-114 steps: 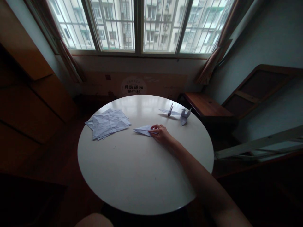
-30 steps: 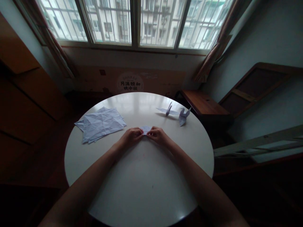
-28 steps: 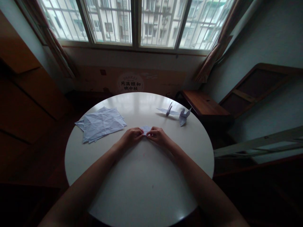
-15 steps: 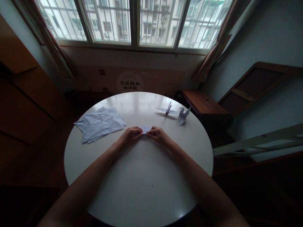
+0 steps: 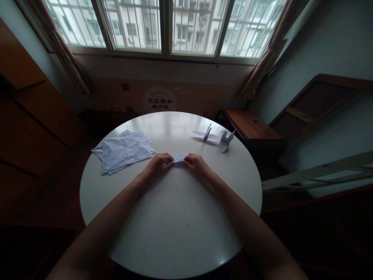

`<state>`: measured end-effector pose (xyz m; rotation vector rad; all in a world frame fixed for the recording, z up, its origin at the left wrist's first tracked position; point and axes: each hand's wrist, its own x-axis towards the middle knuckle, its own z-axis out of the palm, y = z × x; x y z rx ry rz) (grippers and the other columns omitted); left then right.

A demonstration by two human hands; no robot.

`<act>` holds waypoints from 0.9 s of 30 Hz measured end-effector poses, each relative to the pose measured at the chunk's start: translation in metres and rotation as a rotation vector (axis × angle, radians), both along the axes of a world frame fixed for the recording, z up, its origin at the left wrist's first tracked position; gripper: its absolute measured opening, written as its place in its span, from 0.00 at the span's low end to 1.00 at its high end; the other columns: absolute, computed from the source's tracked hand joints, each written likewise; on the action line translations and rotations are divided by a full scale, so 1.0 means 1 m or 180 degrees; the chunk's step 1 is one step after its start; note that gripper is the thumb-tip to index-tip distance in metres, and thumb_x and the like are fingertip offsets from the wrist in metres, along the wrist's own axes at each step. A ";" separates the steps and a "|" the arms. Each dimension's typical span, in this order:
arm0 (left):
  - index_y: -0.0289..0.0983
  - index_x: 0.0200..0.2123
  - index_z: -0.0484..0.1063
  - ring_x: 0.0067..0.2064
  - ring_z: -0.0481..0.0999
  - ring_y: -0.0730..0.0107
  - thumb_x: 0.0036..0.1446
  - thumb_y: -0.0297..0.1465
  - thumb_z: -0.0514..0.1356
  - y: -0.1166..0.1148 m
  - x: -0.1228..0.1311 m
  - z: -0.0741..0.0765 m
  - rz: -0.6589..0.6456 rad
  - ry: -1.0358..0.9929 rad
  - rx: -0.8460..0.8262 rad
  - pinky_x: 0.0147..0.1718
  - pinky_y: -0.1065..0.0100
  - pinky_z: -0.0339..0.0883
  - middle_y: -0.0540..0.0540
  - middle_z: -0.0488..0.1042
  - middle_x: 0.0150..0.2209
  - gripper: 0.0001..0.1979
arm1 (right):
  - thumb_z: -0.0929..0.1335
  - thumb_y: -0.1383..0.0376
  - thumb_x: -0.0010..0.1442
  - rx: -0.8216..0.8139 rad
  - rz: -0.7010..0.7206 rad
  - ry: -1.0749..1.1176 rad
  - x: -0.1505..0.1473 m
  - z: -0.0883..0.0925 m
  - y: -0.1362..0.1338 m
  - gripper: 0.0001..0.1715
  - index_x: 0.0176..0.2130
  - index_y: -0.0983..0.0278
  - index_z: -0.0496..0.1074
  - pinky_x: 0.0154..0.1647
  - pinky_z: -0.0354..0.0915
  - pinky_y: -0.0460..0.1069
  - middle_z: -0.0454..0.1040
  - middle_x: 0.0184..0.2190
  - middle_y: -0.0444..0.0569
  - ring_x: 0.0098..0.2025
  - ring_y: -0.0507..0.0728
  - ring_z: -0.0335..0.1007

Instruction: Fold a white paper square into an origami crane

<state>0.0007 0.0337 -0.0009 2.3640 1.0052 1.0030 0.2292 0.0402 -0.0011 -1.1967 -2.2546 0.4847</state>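
Observation:
A small folded piece of white paper (image 5: 178,157) lies on the round white table (image 5: 175,217), a little past its middle. My left hand (image 5: 159,164) pinches its left end and my right hand (image 5: 196,165) pinches its right end, fingers curled. Most of the paper is hidden under my fingertips. Both forearms reach in from the near edge.
A loose pile of creased white sheets (image 5: 124,151) lies to the left. Two folded paper cranes (image 5: 207,134) (image 5: 225,141) stand at the far right of the table. A wooden bench (image 5: 250,126) stands beyond the right edge, and a window runs along the back wall.
My left hand has come onto the table and joined the right on the folded paper. In the last half second the two hands drew slightly apart along it.

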 end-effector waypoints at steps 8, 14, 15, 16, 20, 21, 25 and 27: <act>0.37 0.33 0.78 0.36 0.72 0.65 0.58 0.32 0.62 -0.003 0.006 -0.002 0.0377 0.0720 0.0410 0.38 0.65 0.64 0.45 0.74 0.32 0.05 | 0.68 0.64 0.62 0.0116 -0.0026 -0.0145 -0.006 -0.002 -0.004 0.08 0.33 0.65 0.75 0.37 0.58 0.47 0.72 0.29 0.48 0.33 0.53 0.66; 0.39 0.35 0.78 0.36 0.71 0.66 0.60 0.31 0.61 -0.003 0.007 -0.004 0.0335 0.0636 0.0386 0.37 0.66 0.63 0.45 0.73 0.33 0.06 | 0.69 0.65 0.60 0.0113 -0.0333 -0.0195 -0.010 0.008 -0.012 0.05 0.35 0.64 0.75 0.37 0.57 0.48 0.72 0.30 0.48 0.32 0.53 0.65; 0.39 0.35 0.79 0.36 0.71 0.66 0.60 0.31 0.61 -0.003 0.007 -0.004 0.0339 0.0639 0.0389 0.37 0.66 0.63 0.45 0.73 0.33 0.06 | 0.70 0.65 0.60 0.0120 -0.0380 -0.0209 -0.011 0.010 -0.013 0.04 0.35 0.64 0.75 0.38 0.57 0.48 0.72 0.30 0.47 0.32 0.53 0.65; 0.39 0.35 0.79 0.36 0.71 0.66 0.60 0.31 0.61 -0.003 0.007 -0.004 0.0343 0.0648 0.0393 0.37 0.65 0.63 0.45 0.73 0.33 0.06 | 0.70 0.66 0.60 0.0118 -0.0418 -0.0223 -0.011 0.011 -0.013 0.03 0.35 0.64 0.75 0.38 0.57 0.48 0.72 0.30 0.47 0.33 0.53 0.65; 0.41 0.39 0.79 0.37 0.71 0.65 0.60 0.30 0.60 -0.002 0.007 -0.005 0.0311 0.0741 0.0374 0.39 0.64 0.63 0.44 0.74 0.35 0.07 | 0.70 0.67 0.59 0.0010 -0.0475 -0.0254 -0.009 0.013 -0.013 0.02 0.35 0.63 0.76 0.37 0.58 0.48 0.73 0.30 0.47 0.33 0.53 0.66; 0.41 0.42 0.79 0.38 0.71 0.65 0.60 0.28 0.60 -0.002 0.007 -0.006 0.0300 0.0783 0.0377 0.39 0.64 0.63 0.44 0.74 0.36 0.09 | 0.70 0.67 0.58 -0.0016 -0.0474 -0.0253 -0.009 0.014 -0.013 0.02 0.35 0.63 0.76 0.37 0.58 0.47 0.73 0.30 0.47 0.32 0.53 0.66; 0.48 0.48 0.77 0.40 0.70 0.63 0.60 0.24 0.59 -0.002 0.006 -0.005 0.0196 0.0989 0.0414 0.43 0.62 0.63 0.44 0.73 0.39 0.17 | 0.70 0.68 0.58 -0.0042 -0.0458 -0.0233 -0.008 0.012 -0.011 0.03 0.35 0.63 0.77 0.37 0.58 0.47 0.73 0.31 0.47 0.33 0.53 0.67; 0.51 0.47 0.78 0.41 0.70 0.64 0.60 0.24 0.58 -0.003 0.006 -0.004 0.0125 0.1039 0.0405 0.44 0.61 0.62 0.45 0.73 0.40 0.18 | 0.70 0.68 0.58 -0.0049 -0.0430 -0.0208 -0.007 0.010 -0.009 0.03 0.35 0.63 0.77 0.37 0.59 0.47 0.73 0.31 0.47 0.33 0.53 0.67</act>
